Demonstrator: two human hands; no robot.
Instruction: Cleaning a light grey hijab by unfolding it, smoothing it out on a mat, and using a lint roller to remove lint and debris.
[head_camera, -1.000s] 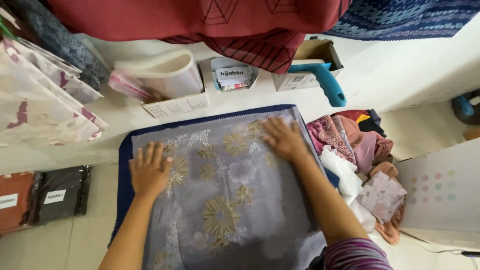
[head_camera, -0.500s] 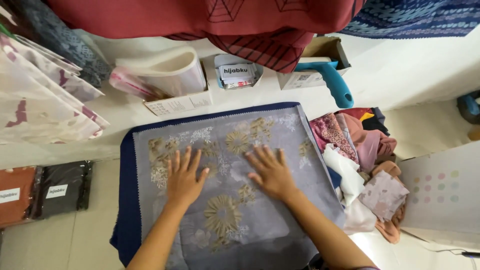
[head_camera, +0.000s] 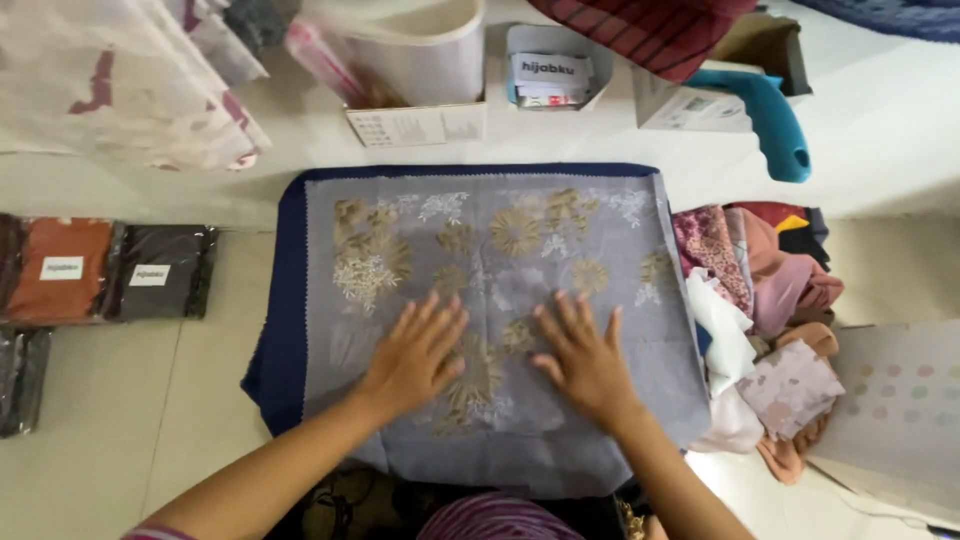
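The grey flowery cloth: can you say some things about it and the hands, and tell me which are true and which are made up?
1. Both hands, left and right, lie flat on the grey cloth. True.
2. The grey cloth lies on a navy cloth. True.
3. The right hand holds the teal handle. False: the handle lies apart, by a box near the wall.
4. A pile of fabrics sits right of the grey cloth. True.
5. The grey cloth is plain. False: it has gold and white flowers.
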